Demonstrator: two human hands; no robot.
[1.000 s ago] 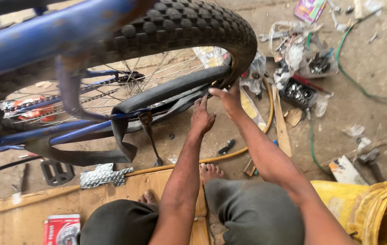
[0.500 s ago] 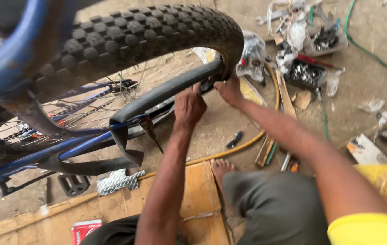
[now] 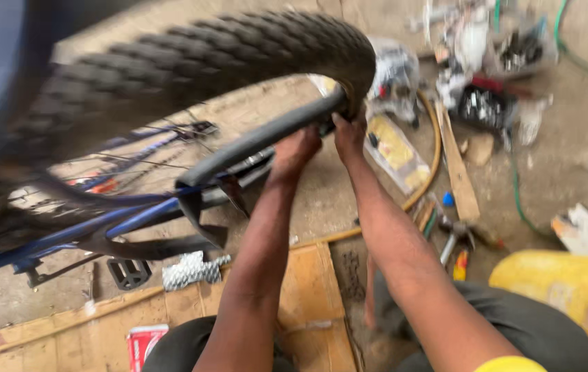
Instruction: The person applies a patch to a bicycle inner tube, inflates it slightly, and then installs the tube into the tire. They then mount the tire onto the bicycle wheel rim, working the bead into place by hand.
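A knobby black bicycle tyre (image 3: 190,65) arcs across the top of the view, blurred. A black inner tube (image 3: 252,141) hangs out below it, one loose end drooping near the blue bike frame (image 3: 101,227). My left hand (image 3: 295,153) grips the inner tube from below. My right hand (image 3: 349,131) presses against the tube and the tyre's edge at the right end of the wheel. Both forearms reach up from the bottom of the view.
A black pedal (image 3: 128,272) and a crumpled foil wrapper (image 3: 190,269) lie on the cardboard sheet (image 3: 308,282). Tools (image 3: 456,241), a wooden strip (image 3: 456,165), a plastic bag (image 3: 394,72) and scattered parts sit to the right. A yellow container (image 3: 563,289) stands at lower right.
The view has tilted and moved closer. Both hands have come together at the tyre's right end, the left one sliding right along the tube toward the right hand.
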